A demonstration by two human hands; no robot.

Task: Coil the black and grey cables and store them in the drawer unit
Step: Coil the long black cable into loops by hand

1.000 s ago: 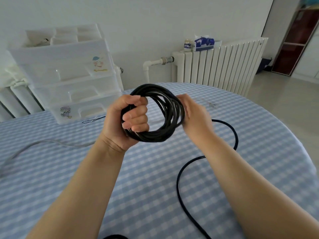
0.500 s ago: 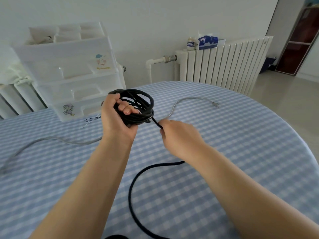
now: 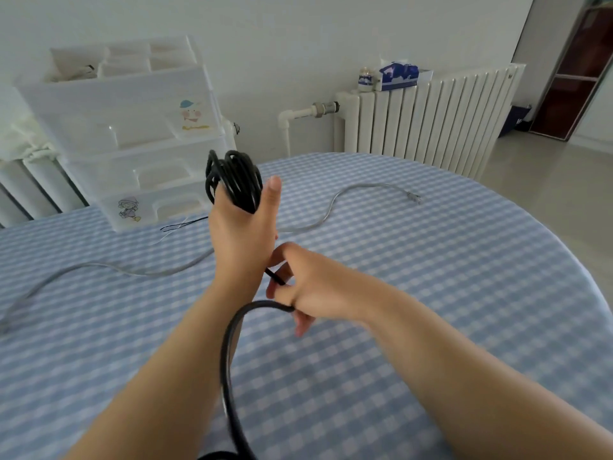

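Note:
My left hand (image 3: 243, 227) grips a bundle of coiled black cable (image 3: 234, 180), held up above the table with the loops sticking out past the fingers. Just below its wrist, my right hand (image 3: 306, 288) pinches the loose run of the same black cable, which curves down and off the bottom edge. The grey cable (image 3: 331, 207) lies uncoiled across the table, from its plug at the right to the far left. The white translucent drawer unit (image 3: 132, 127) stands at the table's back left with all its drawers shut.
The round table wears a blue-and-white checked cloth (image 3: 431, 293). A thin black and white wire (image 3: 182, 224) lies in front of the drawer unit. A white radiator (image 3: 431, 121) with a tissue box on it stands behind the table.
My left hand has turned the coil upright and lifted it. My right hand slid down the loose black cable toward me and now sits under the left wrist.

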